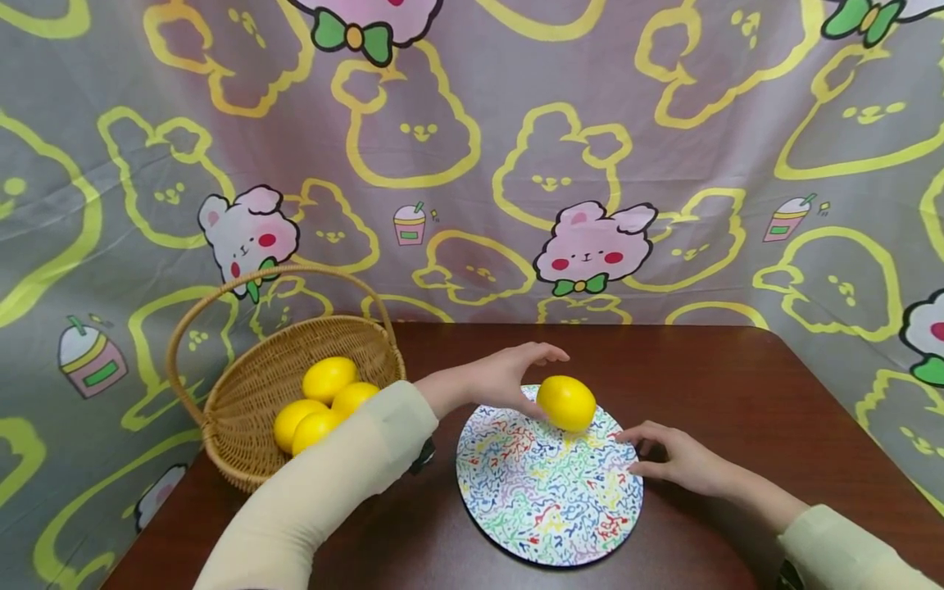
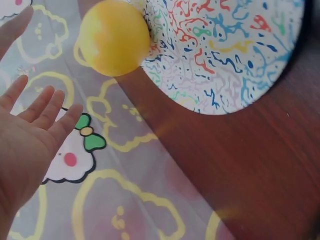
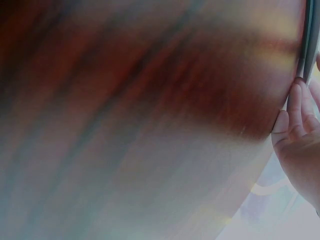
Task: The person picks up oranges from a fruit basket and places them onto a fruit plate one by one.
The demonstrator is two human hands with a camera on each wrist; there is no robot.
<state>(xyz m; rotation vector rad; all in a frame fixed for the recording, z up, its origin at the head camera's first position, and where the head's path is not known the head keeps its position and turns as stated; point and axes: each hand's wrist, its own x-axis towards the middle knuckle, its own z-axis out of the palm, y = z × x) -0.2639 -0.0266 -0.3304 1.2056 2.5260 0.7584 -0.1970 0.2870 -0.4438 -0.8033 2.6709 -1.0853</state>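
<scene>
Over the far half of a round board, a yellow lemon stands just beside the thumb side of the left hand. That hand has its fingers straight and spread and grips nothing; the left wrist view shows a gap between the lemon and the spread fingers, though whether the thumb brushes it is hard to make out from the head. The lemon's underside is hidden, so its contact with the board cannot be confirmed.

The right hand is at the rim of the board that faces the desk's right edge, fingers loosely bent and fingertips at the rim. Its far fingers are hidden behind the nearer ones, and the right wrist view cuts the hand off at the frame's side and blurs most of the desk, so how firmly it touches cannot be told.

The board, speckled in many colours with a dark edge, lies near the middle of the desk. Toward the desk's left edge stands a wicker basket with an arched handle. Four lemons show in it; the left sleeve covers its near right part. The basket screens the desk's far left corner, the far right corner is rounded and visible, and the near edge is out of frame.
</scene>
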